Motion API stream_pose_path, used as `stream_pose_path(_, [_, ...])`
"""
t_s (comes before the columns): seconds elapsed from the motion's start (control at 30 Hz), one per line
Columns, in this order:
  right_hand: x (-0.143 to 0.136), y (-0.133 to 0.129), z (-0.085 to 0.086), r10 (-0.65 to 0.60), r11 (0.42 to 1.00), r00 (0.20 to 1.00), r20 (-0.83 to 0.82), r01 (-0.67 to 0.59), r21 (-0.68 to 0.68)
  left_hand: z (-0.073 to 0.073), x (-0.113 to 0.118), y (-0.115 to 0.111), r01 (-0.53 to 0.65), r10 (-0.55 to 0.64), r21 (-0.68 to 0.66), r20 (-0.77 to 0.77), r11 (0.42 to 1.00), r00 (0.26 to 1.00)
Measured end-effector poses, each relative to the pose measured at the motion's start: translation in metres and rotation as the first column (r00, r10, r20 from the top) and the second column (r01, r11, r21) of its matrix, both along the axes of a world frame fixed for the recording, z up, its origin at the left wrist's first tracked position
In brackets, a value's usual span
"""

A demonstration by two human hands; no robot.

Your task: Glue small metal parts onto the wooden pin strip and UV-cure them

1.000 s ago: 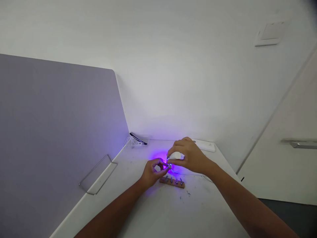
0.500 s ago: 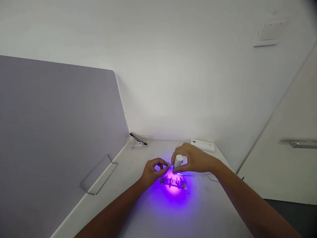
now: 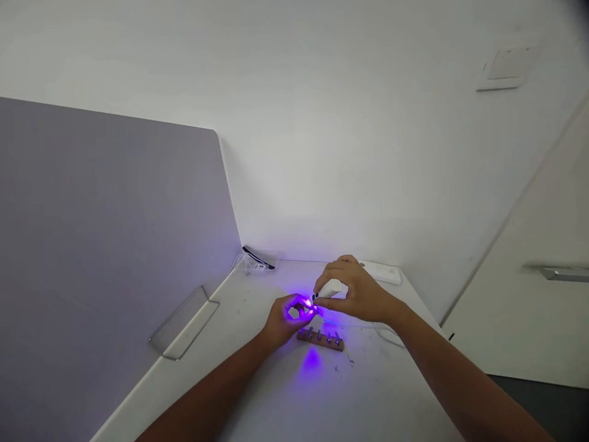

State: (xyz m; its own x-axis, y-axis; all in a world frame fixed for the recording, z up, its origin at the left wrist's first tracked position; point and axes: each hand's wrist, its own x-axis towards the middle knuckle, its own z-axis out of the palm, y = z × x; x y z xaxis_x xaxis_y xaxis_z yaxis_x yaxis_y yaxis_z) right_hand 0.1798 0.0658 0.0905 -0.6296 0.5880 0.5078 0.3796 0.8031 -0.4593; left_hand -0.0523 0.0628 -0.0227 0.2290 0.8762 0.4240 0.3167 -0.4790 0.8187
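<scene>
My right hand (image 3: 352,288) grips a small white UV lamp (image 3: 329,288) between thumb and fingers, tilted so that its violet beam falls to the left. The light lands on the fingertips of my left hand (image 3: 286,316), which are pinched together close to the lamp's head. A tiny piece sits in that pinch; the glare and the fingers hide what it is. Just below both hands, a brown wooden strip (image 3: 321,340) lies on the white table (image 3: 391,393), with several small metallic pieces standing in a row on it.
At the back left lies a clear tray (image 3: 262,260) with a black-and-white item and white cables. A white power bank (image 3: 381,272) lies at the back right, partly behind my right hand. A wire frame (image 3: 184,323) straddles the left edge beside a grey panel (image 3: 115,245).
My right hand has tilted the lamp from pointing down to pointing left. The violet glow has moved off the wooden strip and onto my left fingertips.
</scene>
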Motion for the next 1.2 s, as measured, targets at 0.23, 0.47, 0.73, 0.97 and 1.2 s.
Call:
stream_pose_path(0.23, [0.01, 0.011, -0.006, -0.075, 0.997, 0.996, 0.043, 0.074, 0.023, -0.002, -0.001, 0.001, 0.009, -0.008, -0.035, 0.055, 0.999, 0.998])
stream_pose_path(0.47, [0.009, -0.001, 0.005, 0.17, 0.978, 0.982, 0.081, -0.158, -0.138, -0.004, -0.001, 0.003, 0.033, -0.031, -0.022, 0.1, 0.999, 0.994])
stream_pose_path(0.73, [-0.007, 0.003, -0.01, -0.019, 0.997, 0.996, -0.084, 0.025, 0.071, 0.003, 0.001, -0.002, -0.021, 0.021, 0.017, -0.012, 1.0, 1.0])
stream_pose_path(0.97, [0.0, 0.011, -0.016, -0.117, 0.991, 0.984, -0.135, 0.125, 0.051, 0.006, 0.001, -0.002, 0.038, -0.038, 0.005, 0.015, 0.999, 0.999])
stream_pose_path(1.2, [0.01, 0.028, -0.024, -0.234, 0.971, 0.96, -0.156, 0.238, 0.003, 0.002, -0.001, 0.001, 0.006, -0.004, -0.036, 0.066, 0.999, 0.998])
